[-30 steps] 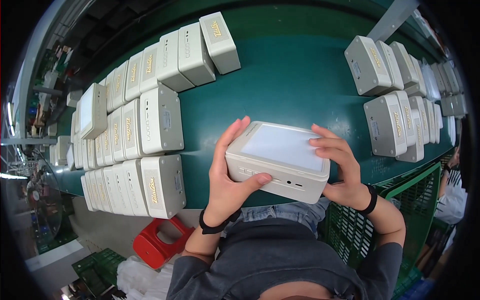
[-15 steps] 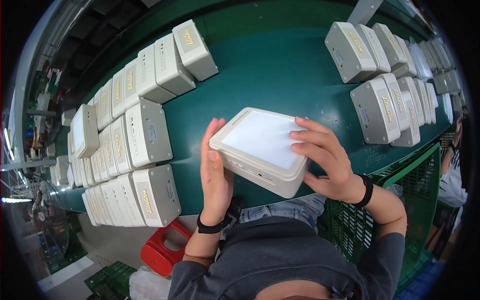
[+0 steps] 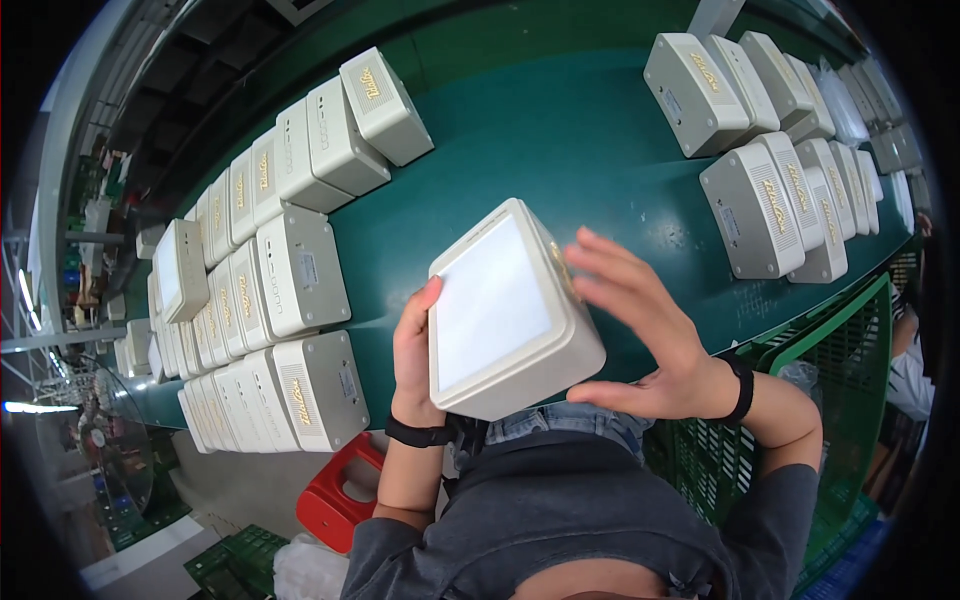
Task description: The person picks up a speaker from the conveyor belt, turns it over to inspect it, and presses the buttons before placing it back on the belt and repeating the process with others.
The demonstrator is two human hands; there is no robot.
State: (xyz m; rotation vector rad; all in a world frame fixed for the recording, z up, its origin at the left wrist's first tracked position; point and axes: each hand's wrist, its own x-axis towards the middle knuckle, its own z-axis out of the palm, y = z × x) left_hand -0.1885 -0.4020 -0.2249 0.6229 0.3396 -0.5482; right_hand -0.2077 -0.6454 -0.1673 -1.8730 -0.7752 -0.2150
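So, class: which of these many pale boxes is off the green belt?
The pale box held between the left hand and right hand; all others rest on the belt.

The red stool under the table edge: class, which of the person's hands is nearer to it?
Left. The left hand grips the white box just above the red stool; the right hand is on the box's far side.
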